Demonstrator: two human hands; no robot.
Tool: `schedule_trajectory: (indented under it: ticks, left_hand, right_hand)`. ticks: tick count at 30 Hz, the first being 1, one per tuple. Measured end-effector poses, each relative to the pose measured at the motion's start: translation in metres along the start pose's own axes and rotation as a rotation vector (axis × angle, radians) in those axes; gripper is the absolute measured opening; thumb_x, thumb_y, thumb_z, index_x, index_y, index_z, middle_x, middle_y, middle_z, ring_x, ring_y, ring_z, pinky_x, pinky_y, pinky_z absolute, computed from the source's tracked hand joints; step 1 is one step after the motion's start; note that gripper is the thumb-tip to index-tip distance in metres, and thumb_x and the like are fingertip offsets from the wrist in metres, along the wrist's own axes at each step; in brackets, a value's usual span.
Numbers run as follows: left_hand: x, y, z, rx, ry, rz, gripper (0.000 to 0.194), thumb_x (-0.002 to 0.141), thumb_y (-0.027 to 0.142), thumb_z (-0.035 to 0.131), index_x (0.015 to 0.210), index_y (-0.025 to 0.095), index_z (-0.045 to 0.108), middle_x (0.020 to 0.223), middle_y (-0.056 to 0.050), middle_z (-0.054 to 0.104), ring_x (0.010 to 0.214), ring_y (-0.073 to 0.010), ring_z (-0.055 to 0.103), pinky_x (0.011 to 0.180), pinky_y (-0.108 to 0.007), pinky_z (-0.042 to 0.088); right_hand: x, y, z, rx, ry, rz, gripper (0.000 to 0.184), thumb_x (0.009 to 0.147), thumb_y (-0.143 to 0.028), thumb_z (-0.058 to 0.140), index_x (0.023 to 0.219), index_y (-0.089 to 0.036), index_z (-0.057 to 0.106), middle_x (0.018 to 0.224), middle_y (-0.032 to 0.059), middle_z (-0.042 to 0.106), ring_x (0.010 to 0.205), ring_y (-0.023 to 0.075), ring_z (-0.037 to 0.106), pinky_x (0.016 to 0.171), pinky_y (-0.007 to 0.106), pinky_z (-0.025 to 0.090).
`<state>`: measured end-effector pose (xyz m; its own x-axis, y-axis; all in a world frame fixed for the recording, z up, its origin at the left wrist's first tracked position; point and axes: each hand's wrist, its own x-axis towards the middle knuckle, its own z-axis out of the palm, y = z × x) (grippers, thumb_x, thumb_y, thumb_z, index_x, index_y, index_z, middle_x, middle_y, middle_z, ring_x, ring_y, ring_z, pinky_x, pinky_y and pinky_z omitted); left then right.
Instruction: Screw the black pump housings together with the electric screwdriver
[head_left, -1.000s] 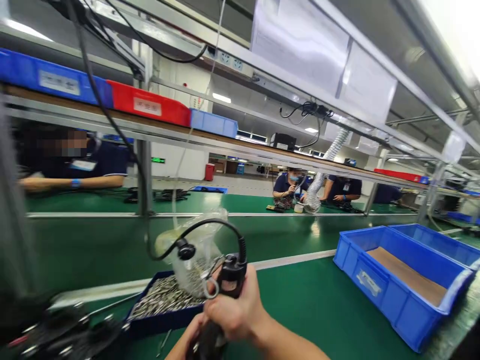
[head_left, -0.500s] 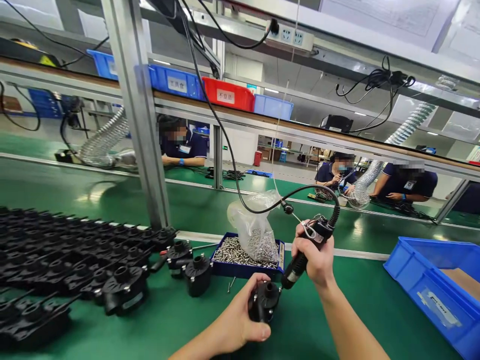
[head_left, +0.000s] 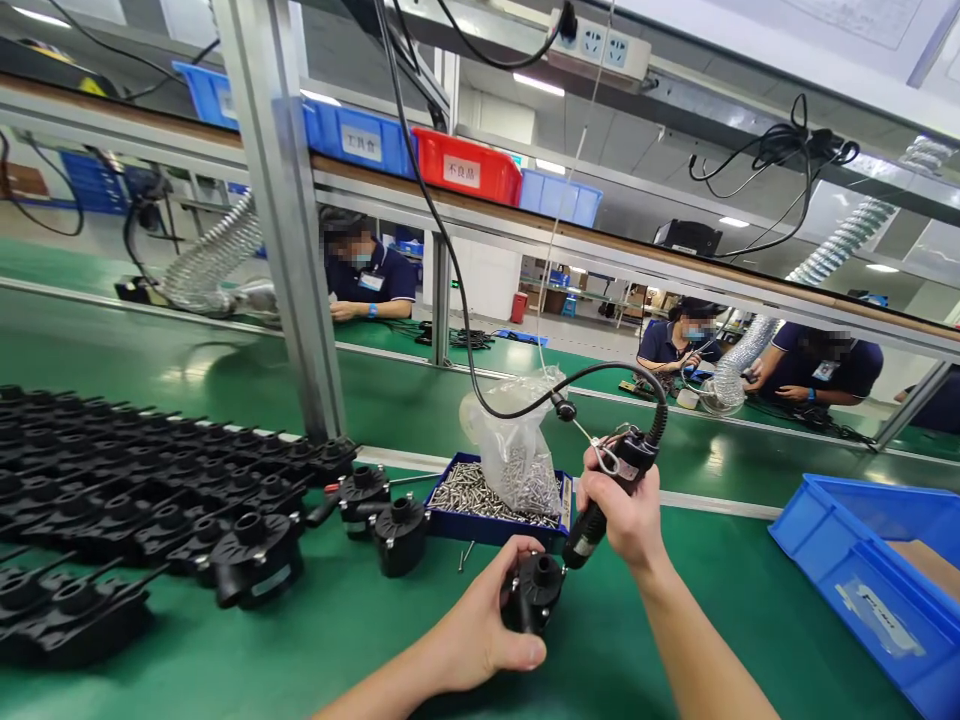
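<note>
My left hand [head_left: 491,625] is wrapped around a black round pump housing [head_left: 541,588] with a short tube on top, close above the green bench. In my right hand [head_left: 626,515] is a black corded electric screwdriver [head_left: 590,530], tilted down to the left. Its tip meets a screw at the housing's right edge. Behind them stands a blue tray [head_left: 487,533] of loose screws [head_left: 459,490], with a clear plastic bag [head_left: 517,450] of screws resting in it. Two loose screws [head_left: 466,556] lie in front of the tray. Two more housings [head_left: 400,540] stand left of it.
Rows of black housings [head_left: 142,500] cover the bench's left side. A blue bin [head_left: 862,590] stands at the right. The screwdriver's cable [head_left: 469,340] loops down from above. A metal post [head_left: 281,230] rises behind the bench. Several people sit at work across the way.
The view has shifted slightly. Both hands keep their grips, and the screwdriver tip stays at the housing's right edge.
</note>
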<state>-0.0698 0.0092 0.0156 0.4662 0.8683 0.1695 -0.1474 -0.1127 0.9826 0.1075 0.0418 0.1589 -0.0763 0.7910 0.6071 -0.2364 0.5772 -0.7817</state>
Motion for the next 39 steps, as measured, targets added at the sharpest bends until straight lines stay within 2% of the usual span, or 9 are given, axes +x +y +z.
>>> schedule_trajectory:
  ticks: [3, 8, 18, 33, 39]
  left_hand:
    - [0.001, 0.003, 0.002, 0.017, 0.003, 0.025, 0.092, 0.057, 0.064, 0.099, 0.121, 0.025, 0.047, 0.108, 0.0, 0.051, 0.088, -0.0163, 0.041, 0.073, -0.027, 0.035]
    - [0.001, 0.006, 0.002, 0.007, 0.001, 0.028, 0.092, 0.057, 0.067, 0.099, 0.119, 0.024, 0.047, 0.109, -0.001, 0.05, 0.089, -0.0163, 0.043, 0.072, -0.027, 0.036]
    - [0.002, 0.005, 0.003, -0.039, -0.005, 0.038, 0.093, 0.055, 0.066, 0.101, 0.117, 0.024, 0.047, 0.106, 0.0, 0.05, 0.083, -0.0135, 0.042, 0.067, -0.025, 0.035]
    - [0.004, 0.0, -0.001, -0.017, -0.013, 0.039, 0.091, 0.056, 0.058, 0.1, 0.124, 0.023, 0.051, 0.111, -0.002, 0.053, 0.091, -0.017, 0.042, 0.075, -0.027, 0.035]
    - [0.004, 0.0, 0.0, -0.035, -0.017, 0.037, 0.095, 0.055, 0.063, 0.101, 0.124, 0.023, 0.05, 0.109, -0.001, 0.052, 0.089, -0.0163, 0.042, 0.073, -0.027, 0.035]
  right_hand:
    - [-0.002, 0.007, 0.006, 0.004, -0.039, 0.031, 0.018, 0.08, -0.03, 0.073, 0.084, -0.018, 0.061, 0.063, -0.0031, 0.055, 0.046, 0.0121, 0.049, 0.046, 0.026, 0.041]
    - [-0.005, 0.014, 0.012, 0.002, -0.07, 0.041, 0.019, 0.079, -0.028, 0.074, 0.081, -0.019, 0.058, 0.061, -0.0043, 0.051, 0.047, 0.0117, 0.044, 0.046, 0.026, 0.037]
    - [-0.008, 0.02, 0.008, 0.0, -0.055, 0.055, 0.019, 0.08, -0.028, 0.073, 0.086, -0.019, 0.058, 0.064, -0.0047, 0.05, 0.048, 0.0117, 0.045, 0.047, 0.027, 0.037]
    - [-0.007, 0.017, 0.003, 0.044, -0.082, 0.03, 0.016, 0.082, -0.028, 0.072, 0.083, -0.019, 0.059, 0.059, -0.0042, 0.053, 0.045, 0.0122, 0.048, 0.045, 0.025, 0.04]
    - [-0.008, 0.016, 0.005, 0.015, -0.068, 0.038, 0.016, 0.082, -0.028, 0.072, 0.084, -0.018, 0.06, 0.059, -0.0039, 0.054, 0.046, 0.0127, 0.049, 0.046, 0.025, 0.041]
